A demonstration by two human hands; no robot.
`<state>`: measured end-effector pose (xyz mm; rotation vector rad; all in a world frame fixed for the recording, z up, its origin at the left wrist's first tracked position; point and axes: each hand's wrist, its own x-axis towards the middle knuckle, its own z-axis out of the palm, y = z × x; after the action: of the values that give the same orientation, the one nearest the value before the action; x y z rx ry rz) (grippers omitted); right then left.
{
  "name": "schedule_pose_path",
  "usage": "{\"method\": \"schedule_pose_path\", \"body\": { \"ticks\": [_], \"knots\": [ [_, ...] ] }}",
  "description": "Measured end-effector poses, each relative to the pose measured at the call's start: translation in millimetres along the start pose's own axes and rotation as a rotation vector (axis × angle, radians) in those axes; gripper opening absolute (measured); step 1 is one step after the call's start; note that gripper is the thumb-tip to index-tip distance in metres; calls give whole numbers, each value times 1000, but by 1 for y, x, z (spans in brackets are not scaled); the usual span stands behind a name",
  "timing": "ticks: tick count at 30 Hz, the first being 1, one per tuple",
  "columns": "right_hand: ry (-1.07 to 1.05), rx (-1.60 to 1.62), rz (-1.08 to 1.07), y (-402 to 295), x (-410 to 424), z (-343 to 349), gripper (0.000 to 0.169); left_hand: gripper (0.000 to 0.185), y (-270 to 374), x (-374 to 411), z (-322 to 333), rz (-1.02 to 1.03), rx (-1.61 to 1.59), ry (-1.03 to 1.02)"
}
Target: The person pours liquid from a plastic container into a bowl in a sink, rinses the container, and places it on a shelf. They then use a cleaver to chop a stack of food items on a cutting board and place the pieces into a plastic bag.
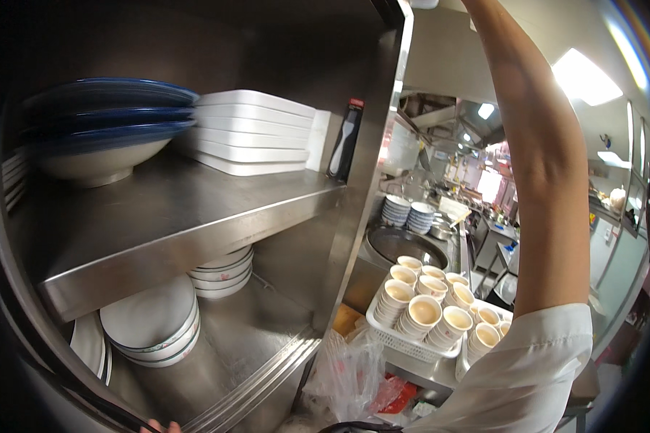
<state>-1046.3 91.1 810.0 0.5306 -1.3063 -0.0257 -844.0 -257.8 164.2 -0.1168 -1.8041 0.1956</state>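
Only the fingertips of my left hand [161,427] show at the bottom edge, by the metal sill of a stainless steel cabinet [281,368]; what they touch cannot be made out. My right arm reaches up past the cabinet's right side, and its hand is out of view above. On the cabinet's upper shelf [206,216] sit stacked blue-rimmed bowls [119,154] and a stack of white rectangular dishes [254,132]. A packaged white utensil [346,140] leans at the shelf's right end. Below are stacked white bowls [151,314] and another bowl stack [222,276] behind.
Right of the cabinet, a white plastic basket [411,346] holds many stacked cups [425,311]. Clear plastic bags [346,368] hang beneath. Beyond are a round dark basin [406,246], stacked patterned bowls [395,210] and a long kitchen. The cabinet's metal side post [357,227] stands between.
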Motion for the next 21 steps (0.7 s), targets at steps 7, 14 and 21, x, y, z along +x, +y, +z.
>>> {"method": "schedule_pose_path", "body": {
  "ticks": [7, 14, 21],
  "knots": [
    [219, 241, 270, -62, -255, -31, 18, 17, 53, -79, 73, 7, -801, -243],
    [-1720, -78, 820, -278, -735, -295, 45, 28, 168, -88, 103, 282, -1379, -625],
    [-1034, -258, 1545, -350, -731, -459, 37, 20, 187, -133, 90, 173, -1460, -1146]
  ]
}}
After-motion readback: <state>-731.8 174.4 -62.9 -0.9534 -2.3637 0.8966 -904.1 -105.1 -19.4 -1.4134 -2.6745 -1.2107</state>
